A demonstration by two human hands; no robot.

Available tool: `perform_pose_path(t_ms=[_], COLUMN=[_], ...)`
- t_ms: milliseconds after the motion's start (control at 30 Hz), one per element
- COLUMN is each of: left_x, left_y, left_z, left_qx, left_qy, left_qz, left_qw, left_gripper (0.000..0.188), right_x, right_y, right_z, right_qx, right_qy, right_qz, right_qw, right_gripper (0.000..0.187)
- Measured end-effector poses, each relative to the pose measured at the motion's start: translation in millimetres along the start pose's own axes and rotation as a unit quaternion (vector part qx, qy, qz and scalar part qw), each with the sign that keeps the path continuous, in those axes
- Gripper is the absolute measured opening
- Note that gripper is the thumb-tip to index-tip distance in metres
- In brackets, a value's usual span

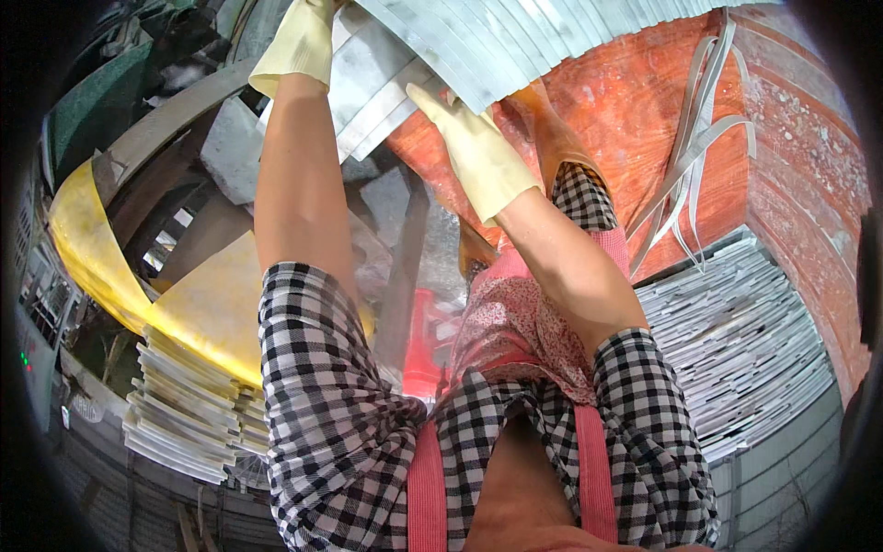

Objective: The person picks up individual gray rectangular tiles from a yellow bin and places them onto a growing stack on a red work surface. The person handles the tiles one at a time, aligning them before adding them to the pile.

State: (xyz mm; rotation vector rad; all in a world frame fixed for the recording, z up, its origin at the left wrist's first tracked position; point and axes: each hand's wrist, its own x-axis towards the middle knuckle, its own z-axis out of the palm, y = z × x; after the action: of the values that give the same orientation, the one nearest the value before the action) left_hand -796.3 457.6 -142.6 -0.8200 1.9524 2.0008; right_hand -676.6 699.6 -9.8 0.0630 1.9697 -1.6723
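Note:
My left hand (pixel 301 39), in a pale yellow rubber glove, reaches to the top edge, where its fingers run out of the picture. Beside it is a bundle of long, pale grey-white strips (pixel 497 41), fanned side by side. My right hand (pixel 469 147) wears a matching glove and grips the bundle's near corner; one digit stretches to the left, and the others are partly hidden at the strips' edge. Under and left of that corner lie wider pale flat pieces (pixel 377 101).
On the right stands an orange-red surface (pixel 644 110) with loose pale straps (pixel 694 152) hanging over it. Below it is a dense stack of thin pale strips (pixel 745 340). At left are a yellow curved panel (pixel 92 244) and another pale stack (pixel 184 414). A red object (pixel 423 340) is below my hands.

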Motion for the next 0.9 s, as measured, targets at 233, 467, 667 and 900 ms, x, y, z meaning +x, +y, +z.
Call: perform_pose_path(t_ms=[233, 467, 667, 900], left_x=[-7.2, -98.2, -285.5, -507.4], left_y=[4.5, 53.8, 60.5, 24.0], left_z=[4.5, 32.5, 53.7, 4.3], left_qx=[-0.034, -0.086, -0.078, 0.350], left_qy=[0.021, 0.135, 0.261, 0.222], left_qz=[0.008, 0.059, 0.143, 0.255], left_qw=[0.999, 0.985, 0.951, 0.874], left_gripper=[0.061, 0.057, 0.043, 0.027], right_x=[-5.3, 12.3, -1.2, -82.4], right_y=[20.5, 75.0, 116.6, 2.7], right_z=[4.9, -32.3, -38.1, -59.3], right_qx=[-0.335, -0.033, 0.077, -0.002], right_qy=[-0.002, -0.010, -0.131, -0.056], right_qz=[-0.042, 0.125, 0.230, 0.016], right_qw=[0.941, 0.992, 0.961, 0.998], right_gripper=[0.068, 0.039, 0.038, 0.039])
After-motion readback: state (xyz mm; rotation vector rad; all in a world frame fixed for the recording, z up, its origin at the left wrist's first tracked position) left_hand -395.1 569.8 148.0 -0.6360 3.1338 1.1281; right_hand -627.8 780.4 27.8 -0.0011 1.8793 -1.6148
